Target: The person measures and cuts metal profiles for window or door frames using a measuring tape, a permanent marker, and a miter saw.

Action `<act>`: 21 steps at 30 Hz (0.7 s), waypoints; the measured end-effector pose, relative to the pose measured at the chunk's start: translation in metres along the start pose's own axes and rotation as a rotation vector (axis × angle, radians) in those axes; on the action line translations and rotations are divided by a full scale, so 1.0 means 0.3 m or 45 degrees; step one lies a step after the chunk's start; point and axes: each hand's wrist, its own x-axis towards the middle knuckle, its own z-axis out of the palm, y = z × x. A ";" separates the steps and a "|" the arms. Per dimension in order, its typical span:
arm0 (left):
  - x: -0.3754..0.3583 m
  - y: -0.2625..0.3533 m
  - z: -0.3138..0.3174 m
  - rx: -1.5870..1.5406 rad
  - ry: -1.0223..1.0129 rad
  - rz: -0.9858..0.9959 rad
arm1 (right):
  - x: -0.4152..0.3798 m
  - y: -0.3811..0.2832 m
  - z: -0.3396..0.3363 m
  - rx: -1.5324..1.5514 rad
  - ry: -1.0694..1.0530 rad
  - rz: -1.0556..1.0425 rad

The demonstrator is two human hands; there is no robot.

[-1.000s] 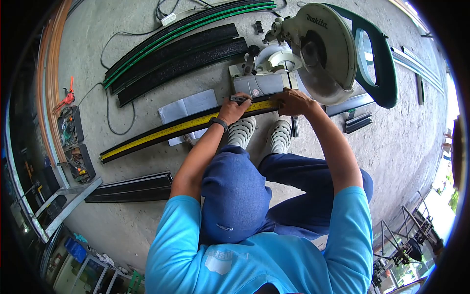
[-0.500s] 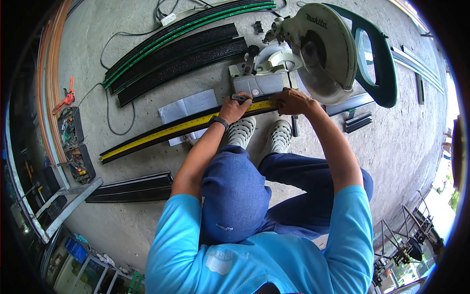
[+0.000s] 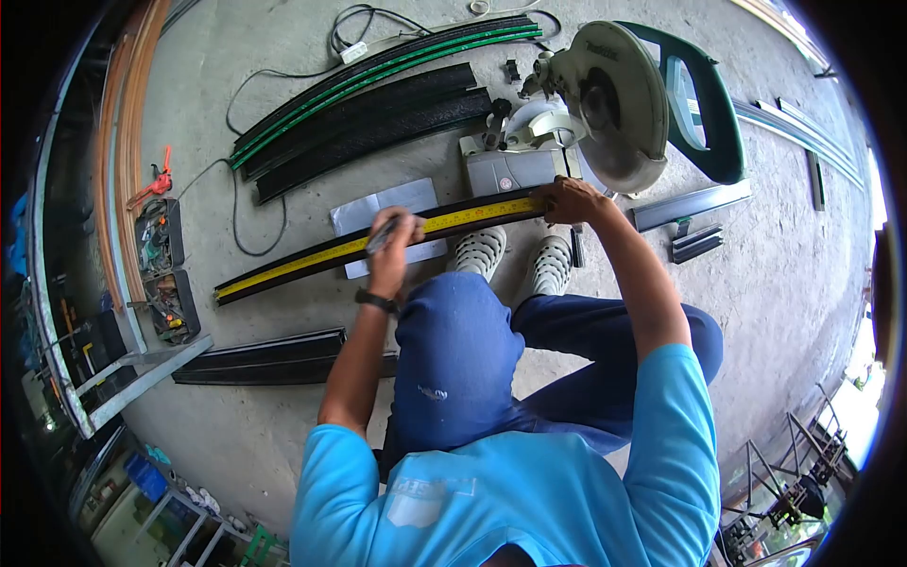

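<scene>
A long black profile bar [image 3: 274, 281] slants across the floor in front of my knees, and a yellow measuring tape [image 3: 482, 214] lies stretched along it. At the bar's right end, beside the saw base, my right hand [image 3: 573, 200] is closed on the tape measure; its fingers hide that end. My left hand [image 3: 399, 230], blurred by motion, is over the middle of the bar. Its fingers are closed around a small dark grey pen-like object [image 3: 380, 235]. Under the bar lies a creased sheet of paper [image 3: 402, 200].
A miter saw [image 3: 614, 104] with a green handle stands beyond my right hand. Several black profiles [image 3: 378, 137] lie at the far left, near a power cord [image 3: 260, 253]. Short offcuts [image 3: 697, 243] are to the right. Tool trays [image 3: 170, 307] and more profiles [image 3: 265, 362] lie left.
My left hand has moved left along the bar with the pen-like object, away from the saw. My right hand stays at the bar's right end. The whole view has shifted slightly.
</scene>
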 end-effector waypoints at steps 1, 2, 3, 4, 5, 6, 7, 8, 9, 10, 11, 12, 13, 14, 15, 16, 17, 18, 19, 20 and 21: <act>-0.028 0.090 -0.042 0.081 0.016 0.061 | 0.006 0.007 0.016 -0.007 0.008 -0.001; -0.048 0.160 -0.090 0.168 0.045 0.186 | 0.012 0.009 0.027 -0.013 0.011 0.010; -0.075 0.267 -0.118 0.252 0.075 0.280 | 0.016 0.013 0.034 -0.023 0.013 0.024; -0.099 0.363 -0.156 0.275 0.037 0.380 | 0.009 0.013 0.044 -0.037 0.013 0.039; -0.127 0.456 -0.153 0.186 0.171 0.503 | -0.003 0.007 0.055 -0.061 0.052 0.042; -0.151 0.563 -0.174 0.116 0.139 0.621 | -0.014 -0.002 0.063 -0.089 0.090 0.045; -0.191 0.678 -0.182 0.085 0.152 0.748 | -0.024 -0.008 0.068 -0.122 0.127 0.048; -0.223 0.763 -0.246 0.026 0.081 0.886 | -0.026 -0.011 0.075 -0.165 0.109 0.074; -0.284 0.902 -0.210 0.033 0.144 1.134 | -0.034 -0.023 0.086 -0.220 0.117 0.109; -0.377 1.056 -0.223 0.190 -0.008 1.306 | -0.040 -0.039 0.097 -0.274 0.124 0.144; -0.470 1.210 -0.236 0.326 -0.179 1.488 | -0.045 -0.059 0.098 -0.328 0.131 0.176; -0.563 1.365 -0.249 0.430 -0.361 1.658 | -0.056 -0.086 0.098 -0.354 0.111 0.235; -0.657 1.466 -0.237 0.575 -0.574 1.821 | -0.058 -0.099 0.104 -0.374 0.144 0.245; -0.739 1.516 -0.209 0.689 -0.787 1.928 | -0.059 -0.102 0.122 -0.393 0.172 0.255; -0.812 1.553 -0.170 0.786 -0.989 1.991 | -0.066 -0.104 0.133 -0.413 0.200 0.263; -0.861 1.557 -0.133 0.851 -1.139 2.008 | -0.081 -0.107 0.137 -0.424 0.241 0.239; -0.899 1.550 -0.094 0.905 -1.260 2.007 | -0.105 -0.098 0.149 -0.367 0.258 0.166; -0.926 1.530 -0.059 0.956 -1.341 1.999 | -0.101 -0.068 0.161 -0.309 0.283 0.085; -0.953 1.523 -0.037 1.000 -1.388 1.994 | -0.070 -0.047 0.154 -0.241 0.319 -0.010; -0.966 1.521 -0.021 1.021 -1.417 1.973 | -0.056 -0.040 0.130 -0.240 0.223 -0.184; -0.978 1.521 -0.005 1.039 -1.440 1.955 | -0.079 -0.068 0.106 -0.016 0.226 -0.161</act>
